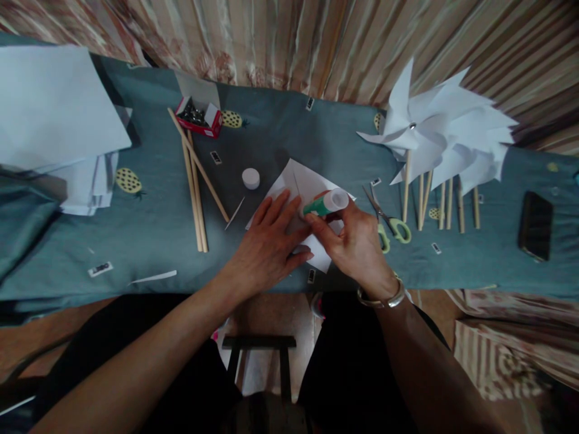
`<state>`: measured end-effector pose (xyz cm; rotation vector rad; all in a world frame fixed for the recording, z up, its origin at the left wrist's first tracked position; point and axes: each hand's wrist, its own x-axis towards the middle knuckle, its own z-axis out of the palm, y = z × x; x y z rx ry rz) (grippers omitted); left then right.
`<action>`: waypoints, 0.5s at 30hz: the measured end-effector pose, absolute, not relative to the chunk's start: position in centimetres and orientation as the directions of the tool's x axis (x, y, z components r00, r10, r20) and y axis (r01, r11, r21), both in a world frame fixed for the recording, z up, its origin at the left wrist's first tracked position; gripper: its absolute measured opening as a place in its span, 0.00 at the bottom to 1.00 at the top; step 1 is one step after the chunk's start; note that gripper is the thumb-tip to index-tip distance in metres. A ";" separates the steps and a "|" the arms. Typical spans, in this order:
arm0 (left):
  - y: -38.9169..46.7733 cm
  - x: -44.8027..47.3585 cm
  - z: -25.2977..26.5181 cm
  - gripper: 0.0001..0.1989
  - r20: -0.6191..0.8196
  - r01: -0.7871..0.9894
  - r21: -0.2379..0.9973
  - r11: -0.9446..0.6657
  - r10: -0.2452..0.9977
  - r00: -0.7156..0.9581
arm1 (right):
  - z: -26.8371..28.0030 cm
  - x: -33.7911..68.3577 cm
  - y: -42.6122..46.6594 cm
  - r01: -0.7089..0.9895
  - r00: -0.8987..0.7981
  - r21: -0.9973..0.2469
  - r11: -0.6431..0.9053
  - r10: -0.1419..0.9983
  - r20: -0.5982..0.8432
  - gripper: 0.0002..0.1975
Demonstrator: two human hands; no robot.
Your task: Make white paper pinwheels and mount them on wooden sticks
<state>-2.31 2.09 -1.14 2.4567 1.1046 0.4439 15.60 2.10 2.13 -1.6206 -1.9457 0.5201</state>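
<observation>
A white square of paper lies turned like a diamond on the table, with a cut or crease line near its far corner. My left hand rests flat on its left part, fingers stretched out. In my right hand is a green and white glue stick, tilted with its lower end down at the paper near my left fingertips; the glue tip itself is hidden. A white round cap stands on the cloth just beyond the paper's left side.
Green-handled scissors lie right of my right hand. Several white paper pinwheels on sticks lie at the far right, near a dark phone. Wooden sticks, a red box of metal pins and stacked white paper are on the left.
</observation>
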 end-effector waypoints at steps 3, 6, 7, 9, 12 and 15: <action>2.1 -2.3 -1.2 0.23 0.129 0.630 0.483 -0.608 0.761 0.635 | 2.2 15.7 2.1 0.761 -0.135 -0.613 0.213 0.976 0.172 0.11; 2.1 -2.3 -1.1 0.23 0.122 0.636 0.475 -0.609 0.761 0.637 | 2.3 15.7 2.0 0.759 -0.136 -0.616 0.211 0.977 0.167 0.11; 2.1 -2.3 -1.1 0.22 0.118 0.637 0.473 -0.609 0.760 0.639 | 2.3 15.7 2.0 0.760 -0.135 -0.616 0.207 0.978 0.162 0.11; 2.1 -2.3 -1.1 0.22 0.115 0.638 0.472 -0.609 0.760 0.640 | 2.4 15.8 2.0 0.763 -0.137 -0.615 0.202 0.979 0.151 0.11; 2.0 -2.3 -1.1 0.22 0.124 0.634 0.476 -0.610 0.760 0.638 | 2.4 15.9 1.9 0.767 -0.140 -0.611 0.195 0.981 0.137 0.12; 2.0 -2.4 -1.2 0.23 0.129 0.630 0.482 -0.609 0.761 0.636 | 2.5 16.1 1.9 0.768 -0.138 -0.610 0.195 0.980 0.140 0.12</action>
